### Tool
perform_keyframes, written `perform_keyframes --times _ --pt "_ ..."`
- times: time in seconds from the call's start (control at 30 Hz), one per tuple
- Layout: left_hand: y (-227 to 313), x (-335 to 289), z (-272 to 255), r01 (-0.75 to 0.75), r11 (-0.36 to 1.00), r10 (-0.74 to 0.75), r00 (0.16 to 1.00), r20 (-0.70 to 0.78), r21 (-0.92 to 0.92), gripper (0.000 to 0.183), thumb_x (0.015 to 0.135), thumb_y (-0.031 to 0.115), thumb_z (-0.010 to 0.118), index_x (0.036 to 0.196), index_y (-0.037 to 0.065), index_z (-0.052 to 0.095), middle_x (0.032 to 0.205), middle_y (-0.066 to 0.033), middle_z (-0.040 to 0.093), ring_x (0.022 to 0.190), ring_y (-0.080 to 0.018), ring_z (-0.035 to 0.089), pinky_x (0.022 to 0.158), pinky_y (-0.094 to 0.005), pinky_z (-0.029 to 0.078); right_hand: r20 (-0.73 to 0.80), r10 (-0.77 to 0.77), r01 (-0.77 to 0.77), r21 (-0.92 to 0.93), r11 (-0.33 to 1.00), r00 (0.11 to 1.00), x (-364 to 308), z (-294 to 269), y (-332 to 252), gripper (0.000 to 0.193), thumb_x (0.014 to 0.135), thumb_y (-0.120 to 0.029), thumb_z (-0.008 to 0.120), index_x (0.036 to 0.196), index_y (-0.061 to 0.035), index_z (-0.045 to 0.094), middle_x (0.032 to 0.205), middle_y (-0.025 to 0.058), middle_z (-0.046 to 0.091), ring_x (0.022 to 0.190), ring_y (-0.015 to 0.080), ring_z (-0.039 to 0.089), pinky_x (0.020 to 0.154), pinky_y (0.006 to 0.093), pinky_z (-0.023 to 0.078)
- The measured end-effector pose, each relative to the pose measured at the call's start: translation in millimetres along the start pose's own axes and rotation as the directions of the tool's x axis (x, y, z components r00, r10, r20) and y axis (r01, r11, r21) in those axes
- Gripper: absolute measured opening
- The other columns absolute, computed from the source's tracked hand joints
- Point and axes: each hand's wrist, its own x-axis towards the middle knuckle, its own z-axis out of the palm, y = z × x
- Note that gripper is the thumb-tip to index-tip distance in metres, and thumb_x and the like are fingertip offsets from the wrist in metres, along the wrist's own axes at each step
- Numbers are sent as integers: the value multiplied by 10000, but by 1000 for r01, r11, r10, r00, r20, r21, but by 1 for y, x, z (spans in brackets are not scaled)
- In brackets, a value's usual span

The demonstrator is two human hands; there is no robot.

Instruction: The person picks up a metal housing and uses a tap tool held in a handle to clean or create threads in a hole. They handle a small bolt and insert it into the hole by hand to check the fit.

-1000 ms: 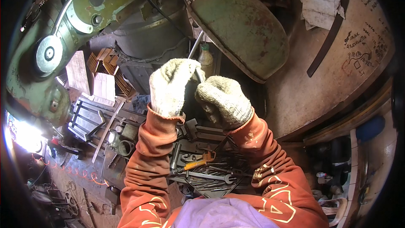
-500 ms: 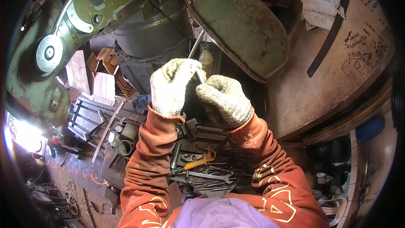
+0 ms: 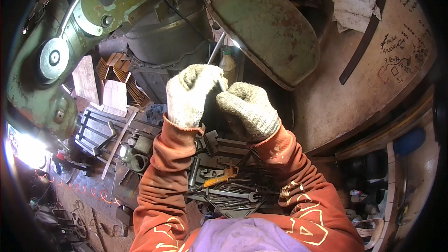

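The 2 hands have barely shifted since the earlier frame; in the head view the cream-gloved left hand (image 3: 188, 95) is closed around a thin, straight grey metal rod (image 3: 216, 49), and the cream-gloved right hand (image 3: 249, 112) pinches its near end, though the fingertips are partly hidden. The rod slants up beside a yellowish green-capped bottle (image 3: 227, 64), near a half-round green metal plate (image 3: 270, 37).

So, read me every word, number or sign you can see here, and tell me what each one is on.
Brown board: black handwriting, words and numbers, partly readable; I won't copy it out.
Same board: red sketch lines beside the writing.
Orange sleeves: pale yellow design; no word I can make out.
Paper sheets: any marks are too faint to read.
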Motion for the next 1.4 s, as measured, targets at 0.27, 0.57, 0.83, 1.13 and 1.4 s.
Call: perform_keyframes --times 0.27,0.57,0.83,1.13,1.4 --pt "3 2 1 -38 980 38 999 4 196 161 1012 89 642 1009 -48 728 857 -85 750 782 -136 688 739 -280 544 20 40 -41 58 998 999 -6 1 -3 217 955 -241 742 840 -72 669 638 -20 581 482 60 480 443 223 338" --pt "0 2 -1 -69 987 68 998 11 143 150 1016 73 633 1012 -42 730 871 -84 751 788 -132 690 744 -273 545 -1 84 -83 76 994 996 -9 5 -7 180 957 -182 697 826 -62 665 644 -29 574 531 55 500 488 211 351" --pt "1 2 -1 -46 989 48 999 -11 143 167 1021 110 633 1002 -25 730 869 -74 751 789 -125 679 748 -272 532 18 46 -46 9 999 999 -9 8 -10 225 978 -209 656 806 -64 670 625 -24 562 511 56 490 477 212 345" --pt "5 2 0 -75 977 76 997 1 201 185 1025 119 626 997 -29 733 867 -74 753 790 -125 679 746 -273 532 18 114 -115 67 991 993 -10 8 -14 216 960 -236 671 834 -60 670 610 -9 558 455 72 457 428 221 318" --pt "0 3 0 -59 987 62 998 -12 149 174 1022 109 635 999 -34 731 870 -94 758 780 -141 694 742 -282 549 10 -1 1 -2 1000 1000 -6 4 -4 205 953 -211 689 824 -54 660 612 -8 557 483 77 480 460 230 339"
